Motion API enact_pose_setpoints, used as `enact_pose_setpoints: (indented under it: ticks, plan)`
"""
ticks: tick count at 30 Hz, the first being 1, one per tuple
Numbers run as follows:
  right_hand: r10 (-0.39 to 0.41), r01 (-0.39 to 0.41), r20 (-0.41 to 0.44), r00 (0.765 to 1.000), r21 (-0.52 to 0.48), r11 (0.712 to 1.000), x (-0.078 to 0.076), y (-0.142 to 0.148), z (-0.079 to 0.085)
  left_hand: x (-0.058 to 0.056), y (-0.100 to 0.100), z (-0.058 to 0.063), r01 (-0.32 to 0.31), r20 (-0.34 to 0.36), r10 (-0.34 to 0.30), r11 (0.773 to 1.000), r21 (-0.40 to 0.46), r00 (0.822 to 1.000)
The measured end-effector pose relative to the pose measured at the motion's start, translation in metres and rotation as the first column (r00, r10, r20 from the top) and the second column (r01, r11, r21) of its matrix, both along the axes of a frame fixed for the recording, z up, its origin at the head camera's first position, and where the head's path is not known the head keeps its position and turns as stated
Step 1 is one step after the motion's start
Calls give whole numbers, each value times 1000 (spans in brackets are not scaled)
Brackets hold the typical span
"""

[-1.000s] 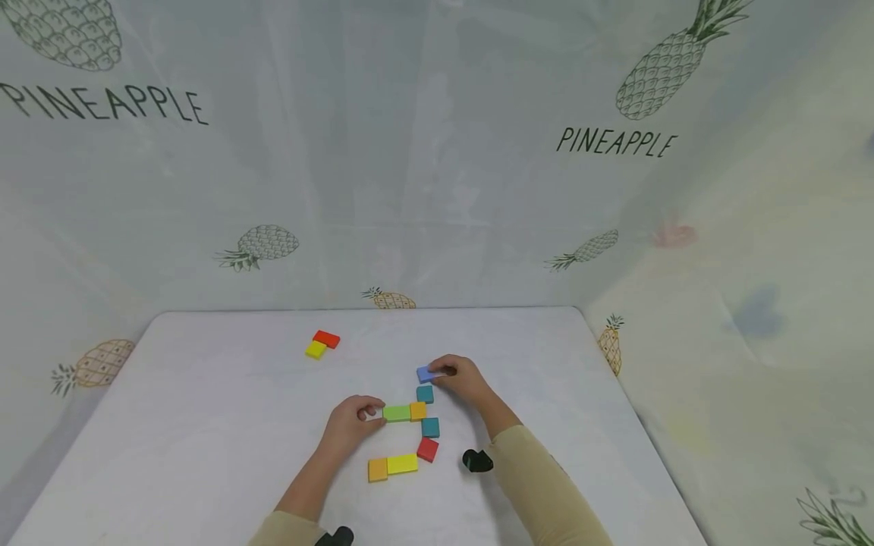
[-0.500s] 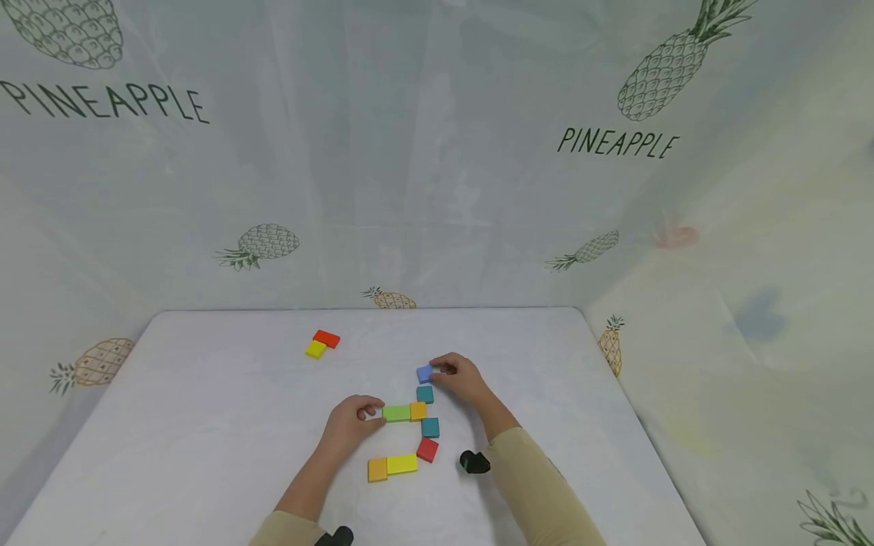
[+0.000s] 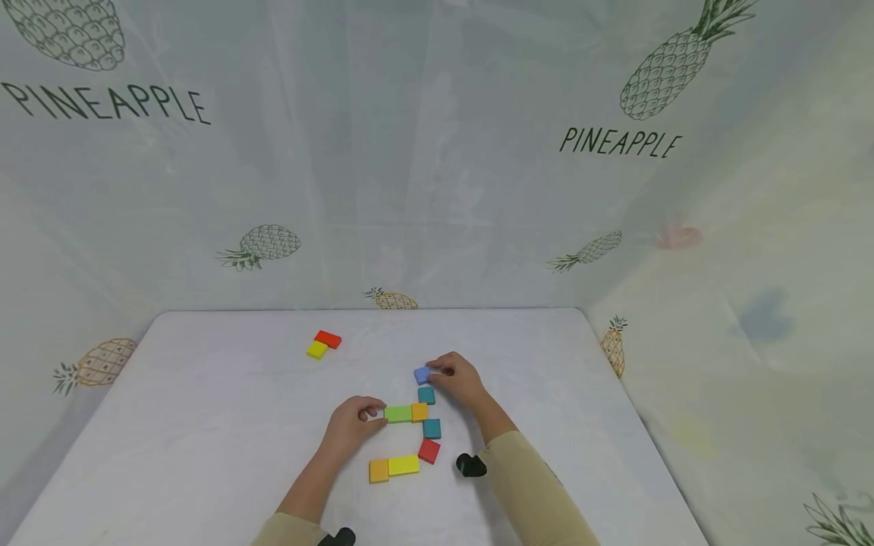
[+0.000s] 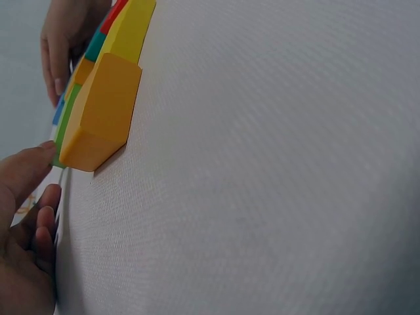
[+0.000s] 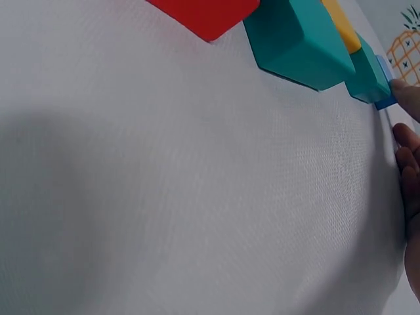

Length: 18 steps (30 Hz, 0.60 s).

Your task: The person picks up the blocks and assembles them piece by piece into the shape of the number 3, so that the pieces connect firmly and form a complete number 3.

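Note:
My left hand (image 3: 347, 428) holds the left end of a light green block (image 3: 398, 414) between thumb and forefinger. In the left wrist view the thumb (image 4: 29, 170) touches that block, partly hidden behind an orange block (image 4: 105, 111). My right hand (image 3: 460, 378) pinches a small blue block (image 3: 422, 375) at its right side. Just below the blue block lies a teal block (image 3: 426, 396). An orange block (image 3: 419, 412) adjoins the green one's right end. Further down come a second teal block (image 3: 432, 428) and a tilted red block (image 3: 429, 451).
A yellow block (image 3: 403, 465) and an orange block (image 3: 378, 471) lie end to end at the row's near left. Further back on the white table (image 3: 225, 425), a red block (image 3: 328, 339) touches a yellow one (image 3: 317, 349). A pineapple-print curtain (image 3: 437, 167) hangs behind.
The right hand and the blue block have shifted slightly left. My left hand and the other blocks stay where they were.

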State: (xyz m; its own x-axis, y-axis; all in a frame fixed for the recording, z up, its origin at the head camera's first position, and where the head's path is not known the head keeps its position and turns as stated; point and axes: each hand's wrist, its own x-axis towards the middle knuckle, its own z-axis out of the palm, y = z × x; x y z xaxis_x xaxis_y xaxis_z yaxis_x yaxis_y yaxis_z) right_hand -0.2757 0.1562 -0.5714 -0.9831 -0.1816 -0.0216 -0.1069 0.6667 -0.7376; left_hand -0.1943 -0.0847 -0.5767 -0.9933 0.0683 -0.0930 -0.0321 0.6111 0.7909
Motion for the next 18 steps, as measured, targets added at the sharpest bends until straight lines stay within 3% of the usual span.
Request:
enact_pose_setpoints:
  ticks: [18]
  plan:
    - [54,-54,-3,999,47,997,1,-3,5,0,2,1,-3,-1,3,1000,-3,1000]
